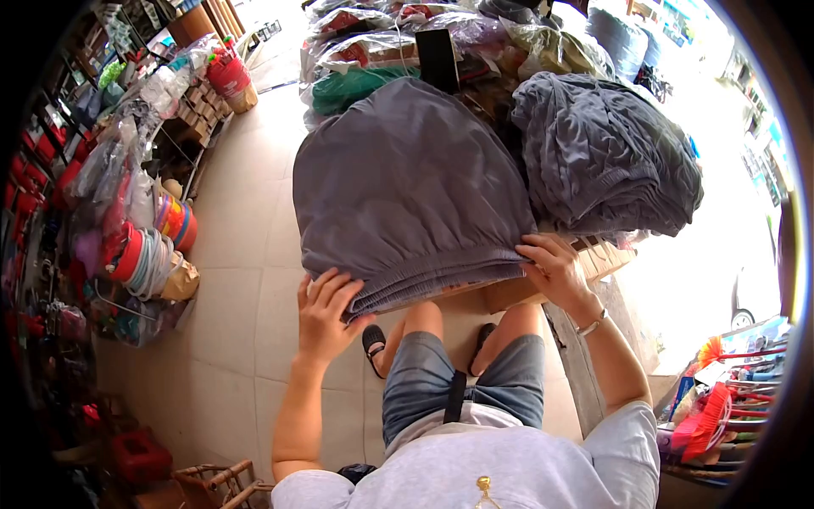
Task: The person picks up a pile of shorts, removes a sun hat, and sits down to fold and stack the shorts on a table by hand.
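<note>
A flat stack of grey elastic-waisted garments (411, 182) lies in front of me, the gathered waistbands facing my body. At the near left corner of the waistbands is my left hand (326, 307), closed, fingers on top and thumb under the edge. My right hand (555, 267) pinches the near right corner, its fingertips on the cloth. A second, crumpled pile of grey garments (606, 153) sits just to the right of the stack. Beneath both piles, part of a cardboard box (513, 294) shows; the rest is hidden.
Plastic-wrapped clothing packs (369, 55) are heaped behind the stack, with a black upright piece (437, 61) among them. Crowded shelves with red tubs (127, 253) line the left. Red brushes (705, 416) stand at the lower right, and a wooden chair (216, 483) is at the lower left.
</note>
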`<state>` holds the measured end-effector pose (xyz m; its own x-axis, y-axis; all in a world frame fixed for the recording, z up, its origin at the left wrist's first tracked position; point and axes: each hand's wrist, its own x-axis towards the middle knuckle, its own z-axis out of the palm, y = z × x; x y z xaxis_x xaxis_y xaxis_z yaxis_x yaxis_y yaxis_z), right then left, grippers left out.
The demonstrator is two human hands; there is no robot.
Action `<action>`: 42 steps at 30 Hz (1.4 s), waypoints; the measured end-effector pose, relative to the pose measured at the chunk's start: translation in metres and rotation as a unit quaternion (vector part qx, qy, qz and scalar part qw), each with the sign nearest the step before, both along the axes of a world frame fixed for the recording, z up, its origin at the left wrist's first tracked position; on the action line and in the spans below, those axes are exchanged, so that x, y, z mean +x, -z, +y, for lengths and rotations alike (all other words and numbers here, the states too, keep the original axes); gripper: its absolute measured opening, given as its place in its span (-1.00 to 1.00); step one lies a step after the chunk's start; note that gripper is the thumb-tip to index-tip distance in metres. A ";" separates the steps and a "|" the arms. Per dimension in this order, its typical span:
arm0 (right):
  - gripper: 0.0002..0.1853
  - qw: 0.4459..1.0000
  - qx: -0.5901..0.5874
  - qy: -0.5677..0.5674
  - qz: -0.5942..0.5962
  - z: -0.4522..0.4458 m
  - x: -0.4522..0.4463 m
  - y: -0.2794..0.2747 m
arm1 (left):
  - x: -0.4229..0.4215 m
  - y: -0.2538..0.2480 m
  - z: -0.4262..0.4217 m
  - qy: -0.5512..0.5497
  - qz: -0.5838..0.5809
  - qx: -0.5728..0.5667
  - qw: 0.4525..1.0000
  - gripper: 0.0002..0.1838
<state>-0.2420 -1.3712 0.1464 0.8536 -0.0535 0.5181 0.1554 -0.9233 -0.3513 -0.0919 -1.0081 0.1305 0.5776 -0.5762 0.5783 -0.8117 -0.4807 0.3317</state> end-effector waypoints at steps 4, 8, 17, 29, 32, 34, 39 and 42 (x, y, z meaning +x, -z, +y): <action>-0.71 0.999 -0.034 -0.005 -0.026 0.003 -0.001 -0.016 | 0.013 0.011 0.003 0.003 -0.027 0.015 1.000 -0.83; -0.71 0.999 -0.019 -0.011 -0.025 0.006 -0.008 -0.013 | 0.011 0.007 0.011 -0.006 -0.033 0.006 0.999 -0.85; -0.68 0.999 -0.039 -0.018 -0.009 0.003 -0.013 -0.008 | 0.006 0.003 0.009 -0.010 -0.001 0.032 0.999 -0.78; -0.57 0.998 -0.047 -0.023 -0.016 0.009 -0.021 -0.004 | 0.009 -0.043 -0.019 0.032 0.007 0.035 0.999 -0.63; -0.54 0.997 -0.057 -0.006 -0.053 -0.002 -0.030 -0.016 | 0.012 -0.058 -0.073 0.112 0.001 0.048 0.993 -0.40; -0.55 0.992 -0.074 0.026 -0.100 -0.008 -0.038 -0.037 | 0.008 -0.048 -0.106 0.140 0.008 0.096 0.986 -0.32; -0.63 0.957 -0.157 0.136 -0.203 -0.064 -0.070 -0.086 | 0.011 0.005 -0.136 0.160 0.010 0.302 0.940 -0.08; -0.64 0.929 -0.197 0.204 -0.239 -0.109 -0.074 -0.105 | 0.012 0.009 -0.135 0.167 0.008 0.284 0.944 -0.04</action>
<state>-0.3157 -1.4800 0.2515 0.4717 -0.0472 0.8805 -0.1837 -0.9819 0.0458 -0.0797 -1.1430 0.1220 0.3146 -0.9425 0.1126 -0.9466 -0.3026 0.1115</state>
